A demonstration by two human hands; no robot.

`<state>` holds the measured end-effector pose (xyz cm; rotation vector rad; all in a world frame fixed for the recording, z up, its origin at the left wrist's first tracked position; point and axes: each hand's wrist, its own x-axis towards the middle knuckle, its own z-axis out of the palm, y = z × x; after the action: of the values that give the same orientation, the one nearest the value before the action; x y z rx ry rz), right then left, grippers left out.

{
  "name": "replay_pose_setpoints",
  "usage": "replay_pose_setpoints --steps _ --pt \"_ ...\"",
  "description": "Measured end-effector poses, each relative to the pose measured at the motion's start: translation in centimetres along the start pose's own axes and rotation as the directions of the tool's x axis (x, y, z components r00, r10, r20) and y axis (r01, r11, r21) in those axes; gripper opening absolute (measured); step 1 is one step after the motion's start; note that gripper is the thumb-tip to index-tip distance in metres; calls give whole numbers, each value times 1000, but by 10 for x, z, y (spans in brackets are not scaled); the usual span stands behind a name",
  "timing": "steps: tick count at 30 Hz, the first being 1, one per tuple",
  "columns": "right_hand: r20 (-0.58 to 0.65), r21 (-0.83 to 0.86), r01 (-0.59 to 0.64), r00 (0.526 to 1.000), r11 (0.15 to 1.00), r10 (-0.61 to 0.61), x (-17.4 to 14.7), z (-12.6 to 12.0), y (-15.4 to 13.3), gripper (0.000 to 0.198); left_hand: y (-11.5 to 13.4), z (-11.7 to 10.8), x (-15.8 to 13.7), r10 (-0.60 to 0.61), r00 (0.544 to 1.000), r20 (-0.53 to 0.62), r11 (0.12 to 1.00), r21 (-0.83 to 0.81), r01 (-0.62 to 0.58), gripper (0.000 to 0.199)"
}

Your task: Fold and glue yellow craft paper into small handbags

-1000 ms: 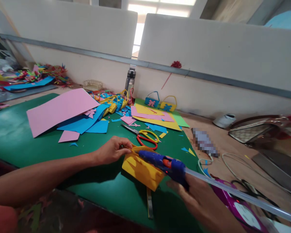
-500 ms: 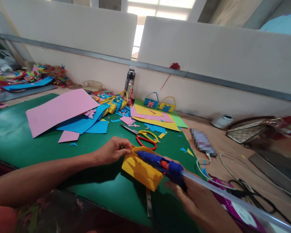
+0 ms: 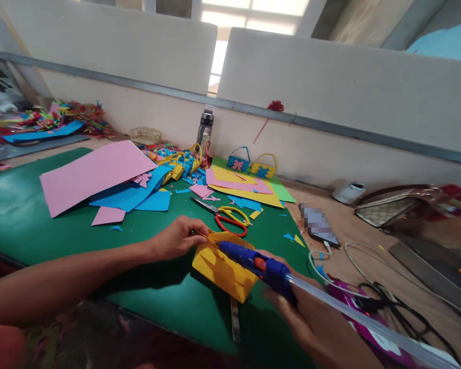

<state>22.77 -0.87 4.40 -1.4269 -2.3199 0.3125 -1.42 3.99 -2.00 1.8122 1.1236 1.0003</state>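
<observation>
nearest, the right hand [image 3: 311, 313] wraps round the blue glue gun [image 3: 240, 254], angled seemingly so its tip reaches the open top of the yellow pouch [image 3: 221, 272], which sits over the green mat [image 3: 149, 302]. there the left hand [image 3: 180, 238] pinches a thin strip [image 3: 212, 240] between closed fingertips, probably to steady it. scissors [image 3: 232, 226] lie just beyond; a blue bag [image 3: 232, 162] stands farther back.

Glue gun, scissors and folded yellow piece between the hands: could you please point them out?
Glue gun [image 3: 246, 257]: head view, blue barrel.
Scissors [image 3: 215, 209]: head view, blades' base.
Folded yellow piece [image 3: 221, 270]: head view, front face.
</observation>
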Motion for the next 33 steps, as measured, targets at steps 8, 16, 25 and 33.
replay_pose_setpoints --steps 8,16,25,33 --pt "200 155 -92 978 984 60 11 2 8 37 2 0 0 15 1000 21 1000 12 -15 15" --pt "194 239 -145 976 960 99 16 -3 11 43 5 2 -1 28 1000 -2 999 29 -28 13" --pt "45 314 -172 985 934 167 11 -20 25 40 -1 0 3 -130 991 -31 984 -128 125 13" --pt "-313 -245 -128 949 961 47 40 -15 59 37 7 -7 4 -249 968 22 917 -316 243 13"
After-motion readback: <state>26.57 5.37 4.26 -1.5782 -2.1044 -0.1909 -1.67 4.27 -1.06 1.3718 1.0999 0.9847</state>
